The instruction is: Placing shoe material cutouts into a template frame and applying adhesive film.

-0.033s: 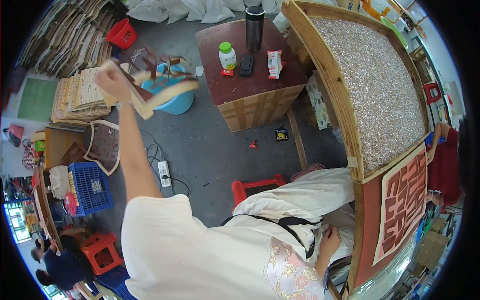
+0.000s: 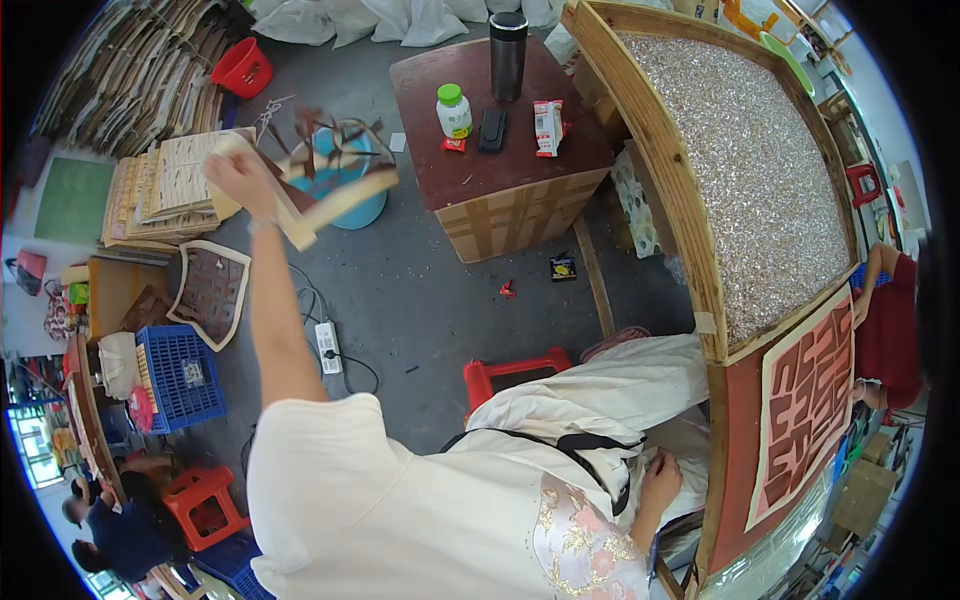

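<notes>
My left hand (image 2: 243, 178) is stretched far out to the left and raised, shut on a flat cream-and-brown cut-out panel (image 2: 335, 195) that tilts above a blue round stool (image 2: 362, 212). My right hand (image 2: 661, 481) lies low by my lap on white cloth, next to the lower edge of a big wooden tray (image 2: 652, 150) filled with glittery chips. Its fingers are curled; whether they grip anything is not visible. A brown-and-pink patterned panel (image 2: 810, 390) leans at the tray's near end.
A brown table (image 2: 500, 160) carries a white bottle (image 2: 453, 110), a dark flask (image 2: 508, 55) and a snack pack. A red stool (image 2: 510, 370), power strip (image 2: 328, 345), blue crate (image 2: 180, 375) and stacked panels (image 2: 170, 185) are on the floor. A person in red (image 2: 890, 330) is at the right.
</notes>
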Demonstrator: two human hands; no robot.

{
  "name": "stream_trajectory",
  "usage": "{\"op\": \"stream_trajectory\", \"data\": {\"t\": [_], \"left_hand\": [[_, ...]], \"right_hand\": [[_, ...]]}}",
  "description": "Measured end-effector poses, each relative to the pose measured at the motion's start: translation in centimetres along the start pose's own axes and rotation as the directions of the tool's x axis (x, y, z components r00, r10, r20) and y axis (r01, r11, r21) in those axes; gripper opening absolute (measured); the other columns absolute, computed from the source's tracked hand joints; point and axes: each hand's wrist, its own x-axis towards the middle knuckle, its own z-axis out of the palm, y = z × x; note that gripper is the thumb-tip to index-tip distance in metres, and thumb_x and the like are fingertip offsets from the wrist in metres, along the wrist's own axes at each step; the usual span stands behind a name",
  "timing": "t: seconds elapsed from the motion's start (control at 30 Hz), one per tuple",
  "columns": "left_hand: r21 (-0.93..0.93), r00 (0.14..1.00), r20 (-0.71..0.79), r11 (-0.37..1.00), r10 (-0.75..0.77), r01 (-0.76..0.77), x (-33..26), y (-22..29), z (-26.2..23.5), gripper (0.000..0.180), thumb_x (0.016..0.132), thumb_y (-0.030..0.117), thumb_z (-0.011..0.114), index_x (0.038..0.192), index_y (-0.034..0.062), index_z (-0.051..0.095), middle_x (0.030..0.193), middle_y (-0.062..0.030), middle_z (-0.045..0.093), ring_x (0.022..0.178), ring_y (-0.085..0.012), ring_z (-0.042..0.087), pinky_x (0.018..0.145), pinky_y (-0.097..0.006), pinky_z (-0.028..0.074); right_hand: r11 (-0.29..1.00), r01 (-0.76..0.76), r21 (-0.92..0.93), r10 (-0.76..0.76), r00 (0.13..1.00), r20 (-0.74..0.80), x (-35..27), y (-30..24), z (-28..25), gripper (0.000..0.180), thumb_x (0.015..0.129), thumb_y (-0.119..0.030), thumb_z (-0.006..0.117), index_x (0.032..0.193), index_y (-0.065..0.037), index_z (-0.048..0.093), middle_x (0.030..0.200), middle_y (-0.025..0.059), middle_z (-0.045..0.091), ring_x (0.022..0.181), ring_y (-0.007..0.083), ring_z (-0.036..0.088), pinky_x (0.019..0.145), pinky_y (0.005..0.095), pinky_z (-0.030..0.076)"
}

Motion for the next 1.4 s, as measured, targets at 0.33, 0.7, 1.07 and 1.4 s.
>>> {"op": "stream_trajectory", "data": {"t": [0.33, 0.7, 1.07, 1.4], "left_hand": [[-0.060, 0.494, 0.859, 0.932, -0.134, 0.356, -27.8, 8.7, -6.8, 0.014, 0.073, -0.007, 0.054, 0.076, 0.0062, 0.057, 0.099, -0.0177, 0.052, 0.087, -0.0356, 0.057, 0.078, -0.044, 0.045], [0.035, -0.402, 0.915, 0.993, 0.014, 0.114, -37.8, 19.3, -8.1, 0.040, 0.081, 0.034, 0.058, 0.098, 0.0001, 0.068, 0.098, -0.0213, 0.066, 0.096, -0.0378, 0.063, 0.085, -0.044, 0.049], [-0.662, 0.068, 0.571, 0.410, 0.818, 0.628, -17.5, 41.2, -20.0, 0.029, 0.088, 0.021, 0.057, 0.111, 0.0029, 0.061, 0.108, -0.0164, 0.061, 0.101, -0.0337, 0.058, 0.087, -0.041, 0.046], [0.119, 0.712, -0.011, -0.706, 0.703, 0.699, 2.2, 49.5, -27.3, 0.045, 0.084, 0.025, 0.065, 0.125, 0.0083, 0.055, 0.120, -0.0172, 0.056, 0.105, -0.0360, 0.053, 0.090, -0.044, 0.044]], "right_hand": [[0.998, 0.064, -0.003, -0.064, 0.998, 0.007, 0.9, -0.1, 0.6, 0.019, 0.088, -0.015, 0.052, 0.100, -0.008, 0.064, 0.096, 0.0111, 0.067, 0.088, 0.0324, 0.060, 0.079, 0.0427, 0.044], [0.995, 0.095, -0.013, -0.094, 0.995, 0.039, 0.7, 0.9, 0.1, 0.023, 0.090, -0.018, 0.051, 0.105, -0.006, 0.063, 0.101, 0.0135, 0.066, 0.092, 0.0333, 0.060, 0.080, 0.0432, 0.044], [0.998, 0.068, -0.017, -0.067, 0.997, 0.036, 0.7, 2.3, -0.3, 0.025, 0.091, -0.021, 0.051, 0.105, -0.005, 0.064, 0.101, 0.0134, 0.066, 0.090, 0.0338, 0.061, 0.077, 0.0446, 0.044], [0.994, 0.087, 0.065, -0.085, 0.996, -0.036, -0.9, 0.0, 1.1, 0.018, 0.086, -0.021, 0.054, 0.089, -0.005, 0.062, 0.087, 0.0122, 0.065, 0.082, 0.0301, 0.061, 0.074, 0.0450, 0.044]]}}
